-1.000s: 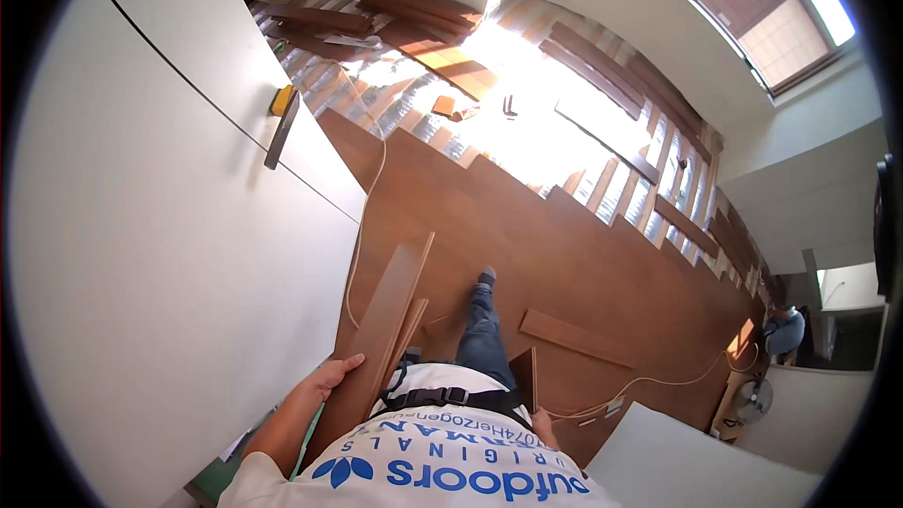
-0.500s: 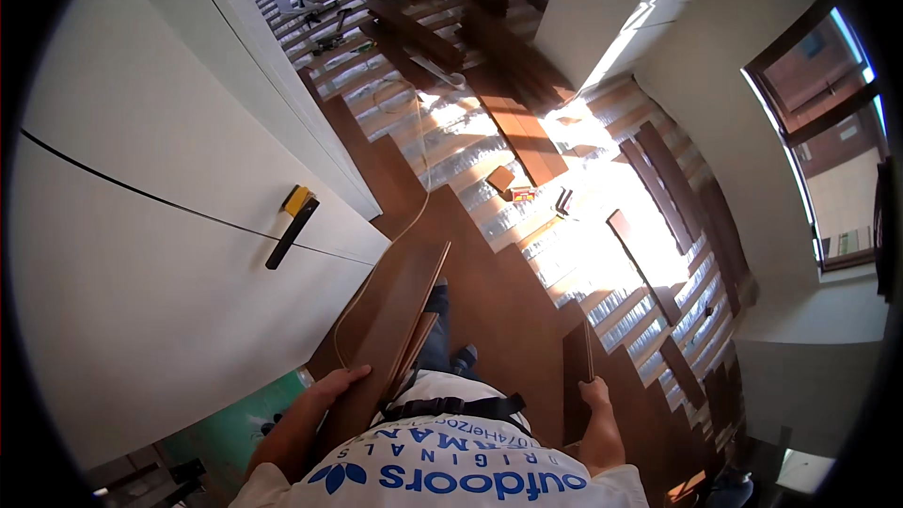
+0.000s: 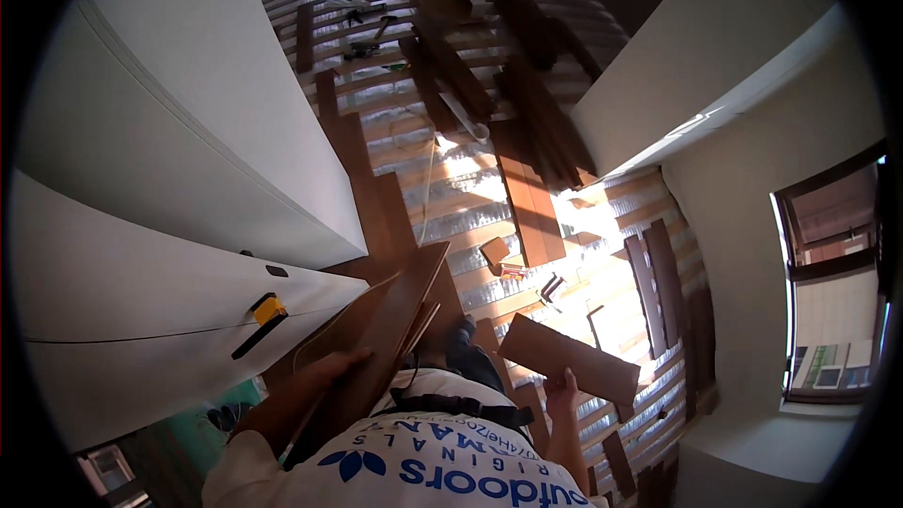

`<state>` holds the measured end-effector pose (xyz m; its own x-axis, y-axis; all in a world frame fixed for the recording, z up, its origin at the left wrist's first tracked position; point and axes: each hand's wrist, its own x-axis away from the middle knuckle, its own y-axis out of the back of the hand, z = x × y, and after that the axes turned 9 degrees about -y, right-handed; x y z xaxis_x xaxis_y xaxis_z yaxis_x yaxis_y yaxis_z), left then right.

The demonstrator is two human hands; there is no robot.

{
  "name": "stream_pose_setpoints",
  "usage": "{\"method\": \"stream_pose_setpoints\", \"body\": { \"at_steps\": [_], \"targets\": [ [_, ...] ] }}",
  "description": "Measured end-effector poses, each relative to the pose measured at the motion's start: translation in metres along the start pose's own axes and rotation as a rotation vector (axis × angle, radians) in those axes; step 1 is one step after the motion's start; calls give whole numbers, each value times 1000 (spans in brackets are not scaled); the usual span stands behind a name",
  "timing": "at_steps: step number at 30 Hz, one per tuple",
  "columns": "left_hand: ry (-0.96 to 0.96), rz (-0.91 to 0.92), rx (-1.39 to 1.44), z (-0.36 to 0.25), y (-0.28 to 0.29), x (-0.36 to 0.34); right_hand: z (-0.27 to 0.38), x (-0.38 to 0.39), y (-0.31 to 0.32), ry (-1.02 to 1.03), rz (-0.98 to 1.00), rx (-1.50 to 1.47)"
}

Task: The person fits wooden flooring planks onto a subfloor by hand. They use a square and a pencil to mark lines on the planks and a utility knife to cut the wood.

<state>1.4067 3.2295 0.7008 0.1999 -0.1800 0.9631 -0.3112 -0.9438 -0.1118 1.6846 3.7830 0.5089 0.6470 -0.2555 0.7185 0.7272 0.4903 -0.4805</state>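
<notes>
Clearly, the left grip point(image 3: 343, 364) is closed on the long brown floorboards point(image 3: 400, 320), held aslant along the person's left side. The right grip point(image 3: 564, 393) grasps a short brown floorboard point(image 3: 569, 357) at its near edge, out to the front and right. I judge the boards stiff and rather smooth, so a little slippery; the long ones should weigh more and are better taken near the middle, while the short piece is probably light, though its edges could chip. Below, brown laid flooring point(image 3: 393, 216) borders a battened subfloor point(image 3: 470, 216) with silvery sheeting. A white panel point(image 3: 141, 282) stands at left, a dark-framed window point(image 3: 828, 306) at right.
</notes>
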Motion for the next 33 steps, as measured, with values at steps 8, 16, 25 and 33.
{"method": "stream_pose_setpoints", "body": {
  "at_steps": [8, 16, 25, 33],
  "targets": [
    [-12, 4, 164, -54, -41, -55, 17, -115, -106, -130, -195, 213],
    [-133, -64, 258, -117, -16, -160, 121, -207, -243, -154, -268, 508],
    [-342, -5, 399, -380, 7, -158, 254, -352, -404, -116, -292, 688],
    [-319, -12, 334, -535, 4, -180, 344, -510, -539, -135, -204, 810]
  ]
}}
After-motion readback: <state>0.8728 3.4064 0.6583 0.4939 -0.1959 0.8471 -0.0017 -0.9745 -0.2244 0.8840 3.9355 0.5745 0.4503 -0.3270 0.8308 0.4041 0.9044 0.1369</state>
